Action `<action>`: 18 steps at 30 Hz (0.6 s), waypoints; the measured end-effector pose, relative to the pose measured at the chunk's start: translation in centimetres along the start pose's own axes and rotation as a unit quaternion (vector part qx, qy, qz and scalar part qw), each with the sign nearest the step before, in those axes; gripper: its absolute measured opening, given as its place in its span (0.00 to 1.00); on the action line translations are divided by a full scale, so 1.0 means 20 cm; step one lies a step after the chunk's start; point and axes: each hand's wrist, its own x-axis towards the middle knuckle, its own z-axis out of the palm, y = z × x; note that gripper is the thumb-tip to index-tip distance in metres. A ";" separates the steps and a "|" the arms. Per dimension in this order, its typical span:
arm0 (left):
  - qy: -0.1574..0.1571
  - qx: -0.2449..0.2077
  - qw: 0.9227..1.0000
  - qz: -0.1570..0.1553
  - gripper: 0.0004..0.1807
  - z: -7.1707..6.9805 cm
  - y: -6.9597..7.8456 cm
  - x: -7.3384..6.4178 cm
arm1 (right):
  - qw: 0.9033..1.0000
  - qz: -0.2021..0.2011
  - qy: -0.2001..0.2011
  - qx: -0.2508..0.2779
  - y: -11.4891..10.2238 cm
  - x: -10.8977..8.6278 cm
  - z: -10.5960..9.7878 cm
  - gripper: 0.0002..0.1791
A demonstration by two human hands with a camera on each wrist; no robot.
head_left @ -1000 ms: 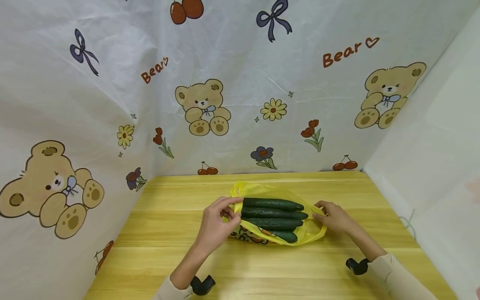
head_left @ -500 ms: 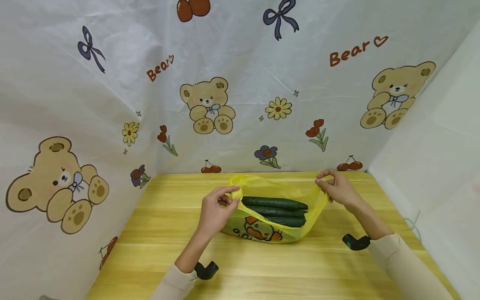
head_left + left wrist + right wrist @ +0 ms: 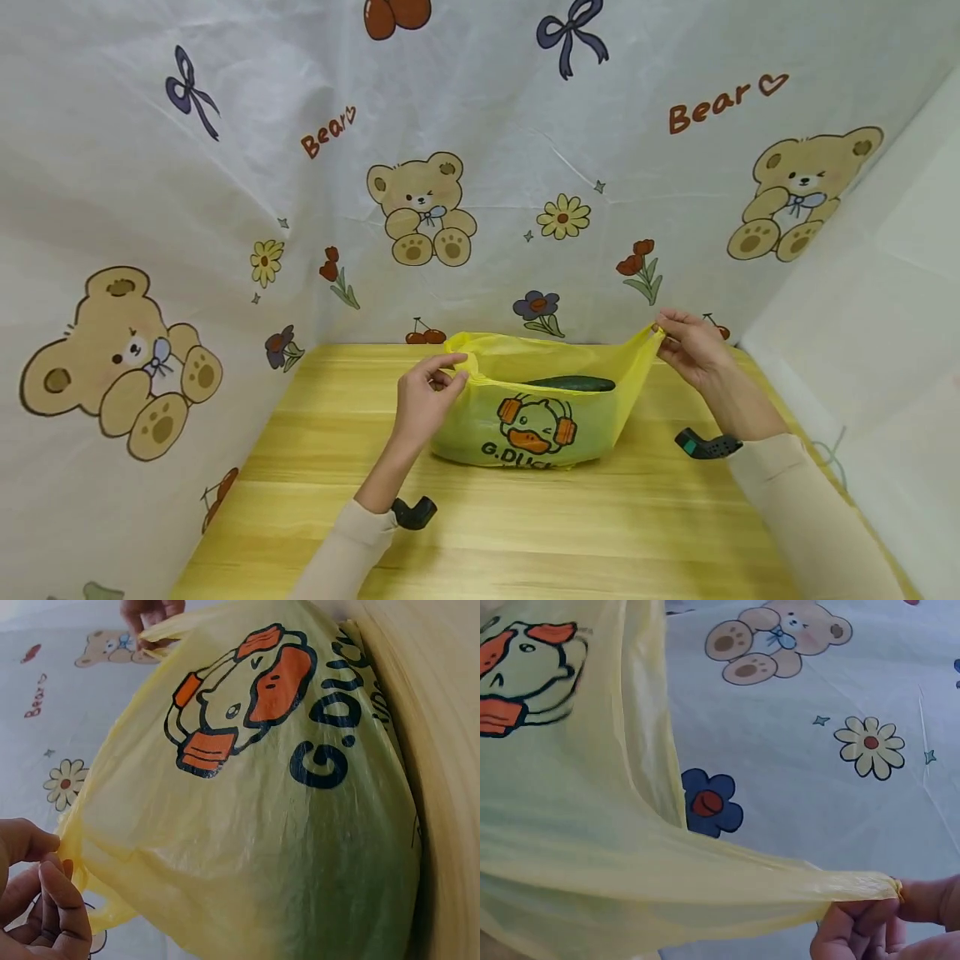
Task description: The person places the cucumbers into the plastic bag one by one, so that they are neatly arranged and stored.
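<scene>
A yellow plastic bag (image 3: 465, 433) with a printed duck and the letters "G.DUCK" stands on the table. Inside it a dark green cucumber (image 3: 573, 383) shows above the front rim; whatever else lies within is hidden by the front wall. With thumb and fingers my left hand (image 3: 427, 396) pinches the bag's upper left handle. On the other side my right hand (image 3: 697, 346) pinches the right handle, pulled up and outward into a taut strip. The right wrist view shows this stretched handle (image 3: 802, 889) between thumb and fingers.
The wooden table (image 3: 525, 533) carries the bag near its back edge. Behind it hangs a white cloth (image 3: 480, 300) printed with bears and flowers. A thin cord (image 3: 828, 450) lies by the right wall.
Both hands have risen, the right one farther, lifting the bag's rim upright. Several cucumbers seen earlier are now mostly hidden behind the front wall, and the duck print faces forward.
</scene>
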 end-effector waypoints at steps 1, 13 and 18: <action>0.000 -0.004 1.000 -0.002 0.12 0.01 -0.01 0.01 | 1.000 -0.005 0.014 0.011 -0.01 0.01 0.00 0.04; -0.031 0.013 0.999 0.001 0.15 0.09 -0.05 0.06 | 0.995 -0.028 0.058 -0.080 -0.04 0.03 -0.03 0.12; -0.065 0.036 0.997 0.007 0.16 0.06 -0.06 0.06 | 0.977 -0.051 -0.008 -0.205 0.05 -0.01 -0.10 0.21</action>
